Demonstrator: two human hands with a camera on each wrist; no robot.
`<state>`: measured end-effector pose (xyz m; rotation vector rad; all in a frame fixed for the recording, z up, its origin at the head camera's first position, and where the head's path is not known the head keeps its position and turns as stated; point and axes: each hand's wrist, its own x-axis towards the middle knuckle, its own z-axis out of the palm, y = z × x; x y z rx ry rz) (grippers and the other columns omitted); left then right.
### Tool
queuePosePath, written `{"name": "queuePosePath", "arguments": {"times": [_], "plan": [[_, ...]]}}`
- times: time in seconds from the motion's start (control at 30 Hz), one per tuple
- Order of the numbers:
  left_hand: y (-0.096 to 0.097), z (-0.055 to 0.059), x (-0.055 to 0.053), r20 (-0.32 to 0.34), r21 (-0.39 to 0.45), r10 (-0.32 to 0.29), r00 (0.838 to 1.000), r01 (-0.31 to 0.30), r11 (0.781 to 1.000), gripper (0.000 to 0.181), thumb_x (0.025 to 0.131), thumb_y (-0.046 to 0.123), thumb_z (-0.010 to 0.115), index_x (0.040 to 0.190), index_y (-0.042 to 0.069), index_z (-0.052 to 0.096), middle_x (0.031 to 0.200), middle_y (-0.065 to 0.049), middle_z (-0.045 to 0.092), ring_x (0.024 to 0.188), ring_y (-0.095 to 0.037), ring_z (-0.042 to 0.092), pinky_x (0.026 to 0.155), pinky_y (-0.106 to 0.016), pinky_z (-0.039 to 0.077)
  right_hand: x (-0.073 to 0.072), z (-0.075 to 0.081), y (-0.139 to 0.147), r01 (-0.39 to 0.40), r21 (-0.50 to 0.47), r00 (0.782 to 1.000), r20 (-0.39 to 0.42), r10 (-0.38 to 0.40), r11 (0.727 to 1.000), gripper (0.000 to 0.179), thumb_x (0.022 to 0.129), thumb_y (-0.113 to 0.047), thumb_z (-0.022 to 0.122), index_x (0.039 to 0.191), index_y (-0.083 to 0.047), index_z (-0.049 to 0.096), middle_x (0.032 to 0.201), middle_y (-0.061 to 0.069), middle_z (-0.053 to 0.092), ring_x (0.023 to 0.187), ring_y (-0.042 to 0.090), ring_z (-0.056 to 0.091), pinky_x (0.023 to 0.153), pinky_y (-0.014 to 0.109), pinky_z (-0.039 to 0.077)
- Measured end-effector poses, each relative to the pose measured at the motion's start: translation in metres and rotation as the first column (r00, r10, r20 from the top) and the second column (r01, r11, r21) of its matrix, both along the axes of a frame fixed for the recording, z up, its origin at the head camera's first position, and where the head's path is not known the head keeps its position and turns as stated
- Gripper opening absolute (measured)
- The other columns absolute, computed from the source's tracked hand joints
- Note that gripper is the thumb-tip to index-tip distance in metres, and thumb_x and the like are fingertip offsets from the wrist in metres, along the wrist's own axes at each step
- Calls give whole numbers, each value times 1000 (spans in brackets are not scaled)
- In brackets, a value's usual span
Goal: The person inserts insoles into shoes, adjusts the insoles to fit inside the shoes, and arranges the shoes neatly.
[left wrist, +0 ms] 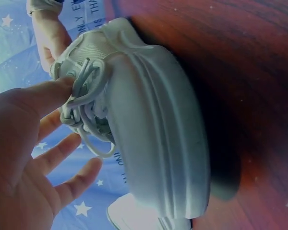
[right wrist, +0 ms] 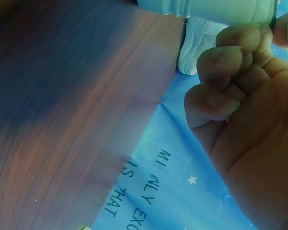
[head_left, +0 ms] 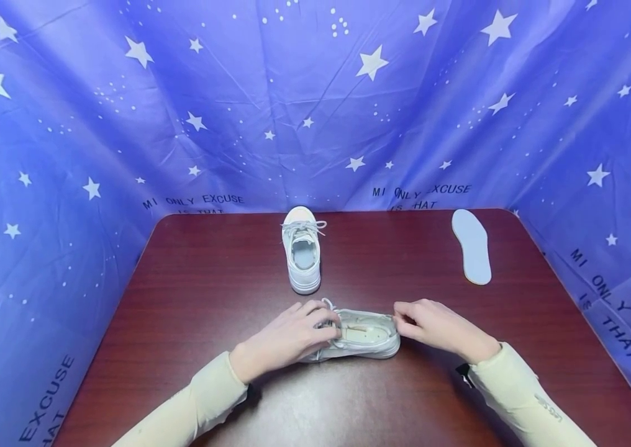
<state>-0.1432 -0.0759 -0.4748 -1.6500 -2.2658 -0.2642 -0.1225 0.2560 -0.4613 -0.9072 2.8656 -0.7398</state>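
A white lace-up sneaker (head_left: 368, 352) lies sideways in front of me, toe to the left and heel to the right. Its cream inside shows a brownish mark. My left hand (head_left: 293, 335) holds it by the tongue and laces (left wrist: 89, 91); in the left wrist view the thumb lies on the laces while the other fingers spread beyond them. At the heel collar, my right hand (head_left: 438, 326) pinches the rim between thumb and forefinger, its other fingers curled in the right wrist view. The toe part is mostly hidden behind my left hand.
A second white sneaker (head_left: 307, 282) stands behind the first, toe away from me, with a grey-blue lining inside. A pale insole (head_left: 473, 248) lies at the back right of the brown table (head_left: 192, 261). Blue star-printed cloth (head_left: 271, 74) hangs around three sides.
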Motion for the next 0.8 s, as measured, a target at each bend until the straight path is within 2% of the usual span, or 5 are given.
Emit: {"name": "queuePosePath", "arguments": {"times": [0.13, 0.3, 0.47, 0.6, 0.8], "plan": [[0, -2, 0, 21, 8, 0, 1000, 0, 1000, 22, 97, 27, 73, 119, 27, 69, 128, 6, 64, 123, -20, 55, 88, -34, 53, -2, -4, 7, 36, -1, 999, 8, -36, 999, 33, 98, -19, 66, 74, -29, 47, 62, -22, 36, 56, -5, 37, 55, 19, 35], [0, -4, -1, 23, 15, 2, 1000, -2, 1000, 24, 98, 29, 72, 121, 26, 69, 129, 7, 63, 124, -18, 55, 95, -35, 53, -13, -11, 28, 167, 57, 986, -32, -166, 984, 27, 102, -35, 65, 78, -30, 53, 63, -21, 44, 59, -2, 45, 58, 24, 40], [-1, -6, -2, 20, 17, 1, 1000, -1, 1000, 24, 98, 30, 72, 122, 25, 70, 129, 7, 63, 125, -19, 55, 98, -35, 52, -34, -11, 60, 262, 86, 965, -60, -257, 961, 17, 101, -29, 66, 86, -21, 62, 67, -14, 54, 63, 5, 52, 59, 33, 46], [-1, -6, -2, 25, 23, 1, 1000, -2, 1000, 24, 98, 29, 72, 121, 25, 70, 129, 6, 63, 125, -19, 55, 101, -35, 52, -55, -6, 87, 344, 121, 938, -95, -334, 931, 14, 101, -25, 63, 94, -14, 65, 75, -3, 66, 71, 19, 65, 63, 48, 53], [-2, -6, 0, 32, 38, -6, 999, 5, 999, 24, 99, 28, 71, 122, 23, 70, 128, 6, 64, 126, -19, 55, 105, -35, 50, -82, 3, 122, 448, 197, 894, -98, -437, 872, 18, 100, -26, 59, 98, -8, 62, 76, 4, 64, 72, 31, 64, 65, 60, 50]]}}
